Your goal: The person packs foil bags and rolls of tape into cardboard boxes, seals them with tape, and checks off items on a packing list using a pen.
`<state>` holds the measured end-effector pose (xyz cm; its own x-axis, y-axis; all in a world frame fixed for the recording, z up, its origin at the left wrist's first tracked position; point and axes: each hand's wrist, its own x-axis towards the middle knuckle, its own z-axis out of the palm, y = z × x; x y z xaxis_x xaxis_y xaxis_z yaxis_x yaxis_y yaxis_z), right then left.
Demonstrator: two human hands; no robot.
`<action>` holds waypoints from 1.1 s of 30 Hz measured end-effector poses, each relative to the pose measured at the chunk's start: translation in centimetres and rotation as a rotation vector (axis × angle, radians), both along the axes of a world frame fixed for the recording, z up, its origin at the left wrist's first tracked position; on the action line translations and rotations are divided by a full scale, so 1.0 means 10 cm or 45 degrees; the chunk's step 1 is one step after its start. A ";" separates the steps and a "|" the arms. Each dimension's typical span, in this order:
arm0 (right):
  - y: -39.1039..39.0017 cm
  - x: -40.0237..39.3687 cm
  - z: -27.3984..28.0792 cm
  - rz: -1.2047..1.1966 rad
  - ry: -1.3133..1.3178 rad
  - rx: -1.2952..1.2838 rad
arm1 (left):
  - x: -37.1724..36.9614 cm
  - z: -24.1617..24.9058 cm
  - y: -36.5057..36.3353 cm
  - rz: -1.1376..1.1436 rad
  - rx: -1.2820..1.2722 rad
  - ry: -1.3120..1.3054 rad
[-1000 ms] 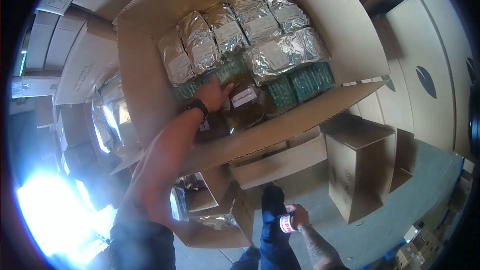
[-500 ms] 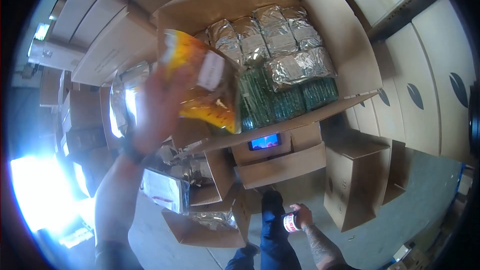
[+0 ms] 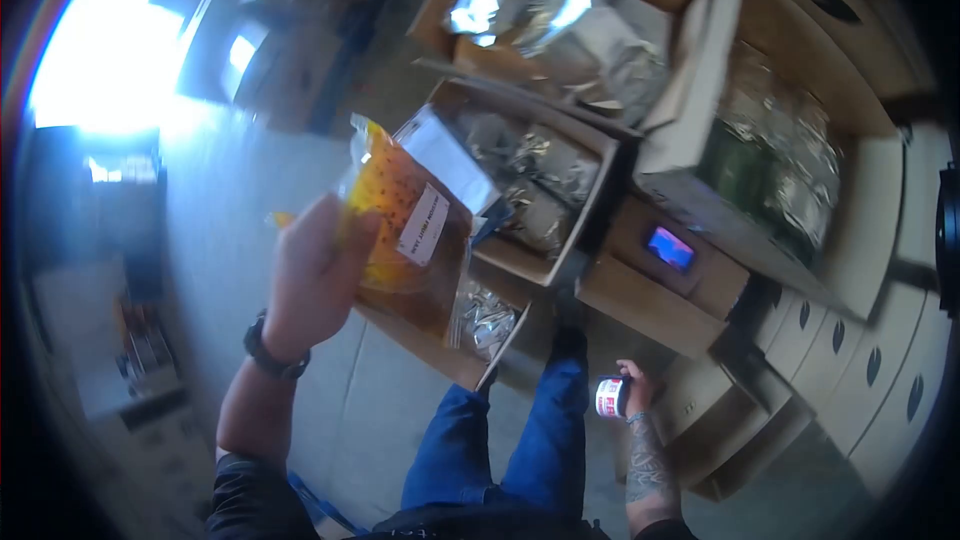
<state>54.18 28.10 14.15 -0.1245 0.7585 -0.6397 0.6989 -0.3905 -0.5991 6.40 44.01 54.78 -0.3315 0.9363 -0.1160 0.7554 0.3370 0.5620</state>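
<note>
Pouch [image 3: 405, 265], yellow and brown with a white label [image 3: 424, 225], is clear of the big box [image 3: 700, 90] now, whereas half a second ago it was just coming over that box's edge. From where I stand, the person has also turned leftward, so the box, with its green packs [image 3: 742, 175] and foil packs [image 3: 808, 145], sits off to their right. I'd judge the lifting-out is done and the pouch is in the midst of being carried. It hangs in the air, tilted, its label facing the wearer, and in their view it overlaps the edge of a carton [image 3: 590, 210] of foil bags and a lower one [image 3: 420, 348]. As for the pose, the left hand [image 3: 318, 275] is raised well out in front, watch [image 3: 275, 345] at the wrist, forearm coming up steeply from a dark sleeve [image 3: 260, 500]. Its thumb presses on the near side of the pouch, gripping it; the fingers behind are mostly hidden, so I can't tell how they're spread. Meanwhile the right hand [image 3: 640, 390] is low beside the leg [image 3: 545, 430], fingers curled round a small tub [image 3: 609, 397], well apart from the pouch.
</note>
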 end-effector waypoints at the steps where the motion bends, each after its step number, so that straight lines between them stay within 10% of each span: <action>1: 0.01 -0.06 0.11 0.094 -0.054 0.041 | -0.17 -0.15 -0.26 0.103 -0.028 -0.007; 20: -0.54 -1.91 -0.06 0.399 -0.045 -0.095 | -2.39 -4.79 -3.02 0.757 -0.242 -0.055; 33: -0.56 -2.42 -0.55 0.472 -0.062 -0.284 | -2.23 -6.90 -3.27 0.254 -1.087 0.003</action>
<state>29.98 22.46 8.65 -0.3279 0.5108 -0.7947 0.8418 -0.2238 -0.4912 -15.94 11.35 -14.18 -0.4811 0.4544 -0.7497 0.6384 0.7677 0.0556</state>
